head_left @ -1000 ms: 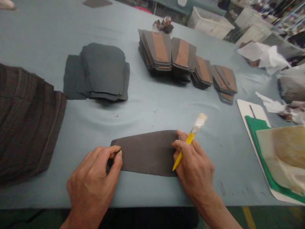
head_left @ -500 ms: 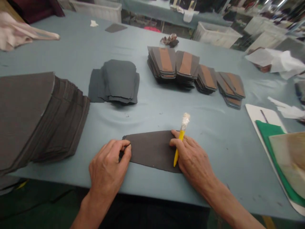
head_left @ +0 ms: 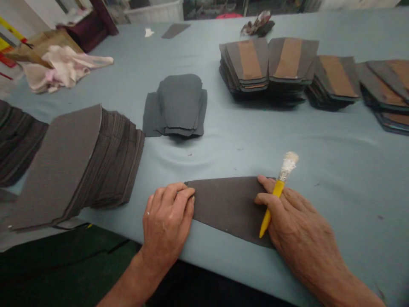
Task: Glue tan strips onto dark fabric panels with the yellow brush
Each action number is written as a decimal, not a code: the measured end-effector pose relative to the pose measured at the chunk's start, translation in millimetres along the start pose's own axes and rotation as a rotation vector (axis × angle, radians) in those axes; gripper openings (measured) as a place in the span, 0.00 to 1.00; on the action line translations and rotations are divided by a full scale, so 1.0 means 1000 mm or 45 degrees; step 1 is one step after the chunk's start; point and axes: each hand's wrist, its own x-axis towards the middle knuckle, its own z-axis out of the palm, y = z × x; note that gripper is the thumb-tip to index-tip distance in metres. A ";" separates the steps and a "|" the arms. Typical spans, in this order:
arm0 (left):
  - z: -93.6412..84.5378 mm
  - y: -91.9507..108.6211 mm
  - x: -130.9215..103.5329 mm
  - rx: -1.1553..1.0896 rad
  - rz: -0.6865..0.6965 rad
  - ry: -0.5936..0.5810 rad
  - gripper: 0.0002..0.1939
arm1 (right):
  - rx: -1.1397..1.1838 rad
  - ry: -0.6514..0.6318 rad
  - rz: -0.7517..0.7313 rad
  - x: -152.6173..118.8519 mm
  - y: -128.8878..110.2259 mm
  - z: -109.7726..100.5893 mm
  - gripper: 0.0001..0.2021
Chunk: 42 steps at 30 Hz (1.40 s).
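Observation:
A dark brown flat panel [head_left: 226, 204], tapering to the left, lies before me near the table's front edge. At its narrow end is my left hand [head_left: 168, 217], fingers bent and pressed together on the end; the fingertips are partly hidden. My right hand [head_left: 300, 228] rests over the wide end and covers part of it. Between its thumb and fingers it holds a brush [head_left: 273, 204] with a yellow handle, the whitish bristle end pointing up and away. The brush leans across the hand, its bristles clear of the panel.
Tall stacks of dark brown pieces [head_left: 70, 157] stand at the left. Behind the panel lies a pile of dark grey pieces [head_left: 180, 102]. Several stacks with brown strips [head_left: 287, 59] sit at the back right. Pink cloth [head_left: 68, 64] and a crumpled scrap [head_left: 258, 24] lie farther off.
The view has swung left, so things appear farther right. My left fingers have gone from a raised pinch at the narrow end to pressing flatter on it. The right hand keeps the brush.

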 end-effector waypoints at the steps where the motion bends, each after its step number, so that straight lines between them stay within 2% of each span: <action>1: 0.000 0.000 0.001 0.005 0.012 0.004 0.07 | 0.004 0.001 0.000 0.000 0.000 0.000 0.12; 9: 0.001 -0.004 0.003 -0.091 -0.046 0.001 0.07 | 0.015 -0.025 -0.026 0.002 0.001 -0.004 0.13; 13: -0.005 0.005 0.007 -0.070 -0.030 -0.003 0.08 | 0.014 -0.049 0.001 0.002 0.001 -0.005 0.12; 16: -0.007 0.020 0.014 -0.179 0.082 -0.020 0.12 | -0.004 -0.074 0.018 0.002 -0.001 -0.005 0.11; 20: 0.001 0.035 0.021 -0.278 0.304 -0.179 0.20 | -0.005 -0.078 0.023 0.001 -0.002 -0.006 0.10; 24: 0.015 0.037 0.020 -0.240 0.339 -0.271 0.25 | 0.029 -0.072 0.040 0.000 -0.001 -0.005 0.10; 32: 0.022 0.037 0.018 -0.197 0.336 -0.202 0.24 | 0.169 -0.054 0.091 -0.001 0.007 -0.005 0.07; 34: 0.023 0.037 0.018 -0.190 0.347 -0.180 0.24 | 0.217 -0.030 0.128 0.001 0.005 -0.004 0.05; 38: 0.025 0.037 0.017 -0.185 0.352 -0.124 0.24 | 0.316 0.028 0.126 0.005 -0.008 0.004 0.08; 42: 0.026 0.036 0.016 -0.162 0.360 -0.129 0.24 | 0.365 -0.088 0.044 0.009 -0.016 0.013 0.05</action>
